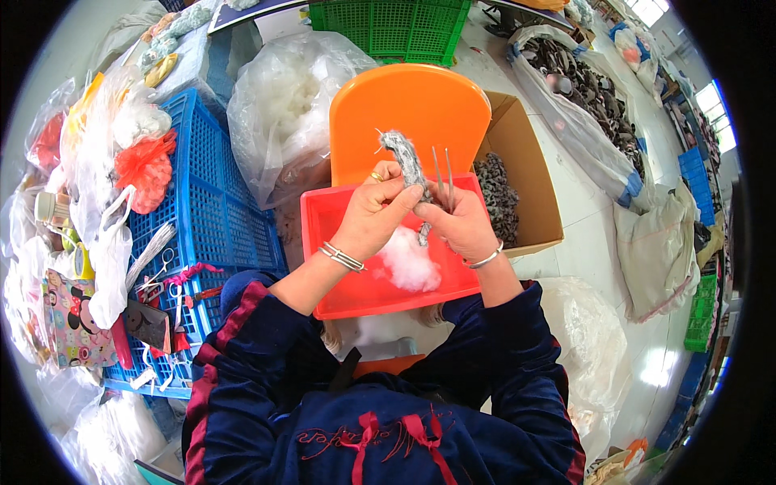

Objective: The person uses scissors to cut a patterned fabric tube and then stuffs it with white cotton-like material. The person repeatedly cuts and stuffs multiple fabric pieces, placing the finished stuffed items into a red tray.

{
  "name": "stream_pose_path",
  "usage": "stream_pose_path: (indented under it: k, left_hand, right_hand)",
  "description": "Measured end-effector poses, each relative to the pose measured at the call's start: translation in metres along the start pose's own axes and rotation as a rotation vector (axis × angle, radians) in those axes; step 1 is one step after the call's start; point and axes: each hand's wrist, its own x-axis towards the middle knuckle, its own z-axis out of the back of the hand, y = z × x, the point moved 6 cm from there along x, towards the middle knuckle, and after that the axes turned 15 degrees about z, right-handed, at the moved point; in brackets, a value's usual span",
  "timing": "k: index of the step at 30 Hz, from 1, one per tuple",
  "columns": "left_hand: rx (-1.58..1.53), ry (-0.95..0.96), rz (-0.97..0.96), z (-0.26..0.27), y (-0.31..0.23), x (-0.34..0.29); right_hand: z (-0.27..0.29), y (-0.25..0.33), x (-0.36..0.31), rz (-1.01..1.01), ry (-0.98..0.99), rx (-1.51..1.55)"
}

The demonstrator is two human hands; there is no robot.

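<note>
My left hand [376, 212] pinches a narrow grey fuzzy fabric piece [406, 160], long and slightly curved like a small plush tube. It points up and away from me, with loose threads at its far tip. My right hand [462, 225] grips the same piece from the other side. Metal tweezers [449, 174] are also tucked in my right hand, their two prongs pointing away from me. Below both hands, a clump of white stuffing [411, 263] lies in a red plastic tray [356, 305] in front of me. My fingers partly hide the lower end of the piece.
An orange chair [404, 105] stands beyond the tray. Right of it, a cardboard box [537, 194] holds grey fuzzy pieces. A clear bag of stuffing [283, 105] sits left. Scissors [158, 267] and bags lie on blue crates [218, 210]. A large sack [582, 133] holds dark pieces.
</note>
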Motion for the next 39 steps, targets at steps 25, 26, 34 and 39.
stream_pose_path:
  k: [25,26,34,39]
  left_hand:
    - [-0.082,0.120,0.403,0.002,0.027,-0.002]
    - [-0.074,0.120,0.409,0.001,0.028,-0.002]
    - [-0.173,0.172,0.559,0.008,0.029,-0.002]
    - [-0.129,0.082,0.558,0.023,0.009,0.001]
  right_hand:
    - [0.006,0.008,-0.004,0.024,-0.068,-0.149]
    - [0.005,0.008,-0.005,0.027,-0.050,-0.180]
    - [0.011,0.001,-0.007,-0.006,0.086,-0.291]
    - [0.033,0.003,-0.011,0.047,0.078,-0.216]
